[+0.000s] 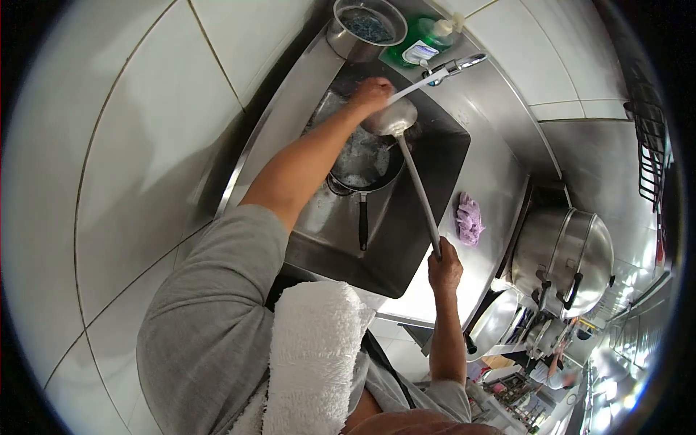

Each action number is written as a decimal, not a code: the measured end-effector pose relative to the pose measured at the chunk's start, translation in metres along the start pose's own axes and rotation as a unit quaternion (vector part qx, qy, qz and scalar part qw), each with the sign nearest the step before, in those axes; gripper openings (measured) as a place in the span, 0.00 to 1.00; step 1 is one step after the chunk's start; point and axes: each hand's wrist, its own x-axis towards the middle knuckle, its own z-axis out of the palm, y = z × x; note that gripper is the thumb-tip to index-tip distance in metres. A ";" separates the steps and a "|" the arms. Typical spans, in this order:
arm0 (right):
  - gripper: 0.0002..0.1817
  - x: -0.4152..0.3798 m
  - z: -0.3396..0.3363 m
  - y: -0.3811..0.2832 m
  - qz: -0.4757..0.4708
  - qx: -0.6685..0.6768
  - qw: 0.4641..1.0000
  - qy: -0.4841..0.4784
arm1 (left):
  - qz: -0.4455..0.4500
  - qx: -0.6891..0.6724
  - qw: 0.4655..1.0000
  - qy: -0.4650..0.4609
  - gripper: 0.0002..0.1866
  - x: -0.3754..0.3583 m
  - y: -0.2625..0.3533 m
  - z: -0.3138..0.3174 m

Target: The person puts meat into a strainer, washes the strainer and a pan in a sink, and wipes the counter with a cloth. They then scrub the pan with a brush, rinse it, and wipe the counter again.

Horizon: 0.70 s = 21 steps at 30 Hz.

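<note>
My right hand [444, 270] is wrapped round the end of a long metal handle belonging to a ladle [397, 118]. The ladle's bowl is held up over the sink [333, 226], in the running water from the faucet [464, 64]. Against the far side of that bowl is my left hand [373, 94], its fingers curled and slightly blurred. Whatever the left fingers grip is hidden. Below the ladle, a frying pan [364, 163] with a black handle sits in the sink with foamy water in it. Part of the pan is covered by the ladle and my left forearm.
A metal pot [353, 45] with a dark scrubbing mesh inside and a green soap bottle [419, 45] stand behind the sink. On the right counter lies a purple cloth [470, 219]. Large steel pots [558, 254] are further right. Another person [549, 375] is in the background.
</note>
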 end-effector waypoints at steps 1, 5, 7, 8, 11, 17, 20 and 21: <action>0.23 0.000 0.000 0.000 0.002 -0.002 1.000 0.001 | -0.029 -0.050 0.998 -0.025 0.14 0.000 0.024 -0.001; 0.24 0.006 0.001 -0.002 -0.020 0.011 1.000 0.013 | 0.075 0.089 0.986 -0.119 0.11 -0.026 0.089 -0.024; 0.24 0.001 0.005 0.003 -0.030 0.033 0.999 0.028 | -0.021 0.046 0.994 -0.099 0.11 -0.002 0.032 -0.001; 0.22 -0.001 0.008 0.001 -0.010 0.041 0.999 0.022 | -0.066 0.024 0.993 -0.090 0.12 0.007 0.010 0.008; 0.18 -0.002 0.020 -0.002 -0.001 0.051 0.998 0.042 | 0.038 0.001 0.999 0.003 0.15 -0.016 0.018 0.012; 0.09 -0.023 0.028 -0.039 0.236 0.409 0.852 -0.226 | -0.202 -0.178 0.953 0.141 0.07 -0.016 -0.024 0.000; 0.08 -0.032 0.032 -0.060 0.294 0.609 0.682 -0.278 | -0.142 -0.072 0.967 0.200 0.06 -0.033 -0.011 -0.002; 0.07 -0.033 0.033 -0.066 0.301 0.638 0.651 -0.279 | -0.131 -0.093 0.973 0.165 0.07 -0.044 -0.004 0.004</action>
